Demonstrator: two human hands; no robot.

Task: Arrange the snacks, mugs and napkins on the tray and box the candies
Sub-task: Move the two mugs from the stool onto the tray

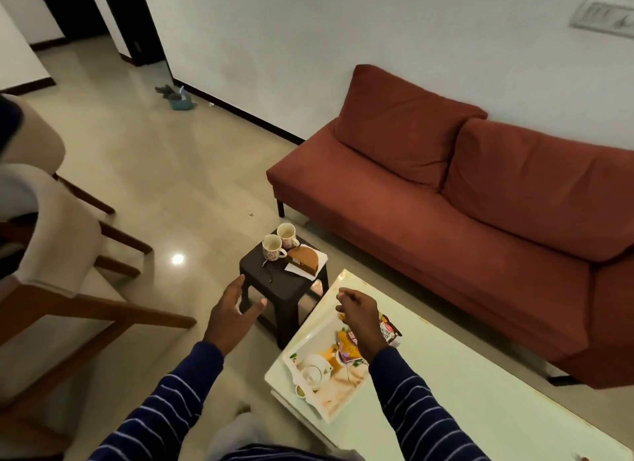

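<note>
Two floral mugs [278,243] stand on a small dark stool [274,282], beside a brown wooden box [304,259] resting on white napkins [319,259]. A printed white tray [319,337] lies on the pale coffee table [480,392]; snack packets [350,345] lie on it, with another packet [389,333] at its right edge. My left hand [233,314] hovers open in front of the stool, fingers spread. My right hand [358,311] hangs over the tray's far end with fingers loosely curled and nothing in them.
A rust-red sofa [463,193] runs along the wall behind the table. Wooden chairs with pale cushions [58,241] stand at the left. A small teal item [180,100] lies on the floor by the far wall. Open tiled floor [164,186] spreads beyond the stool.
</note>
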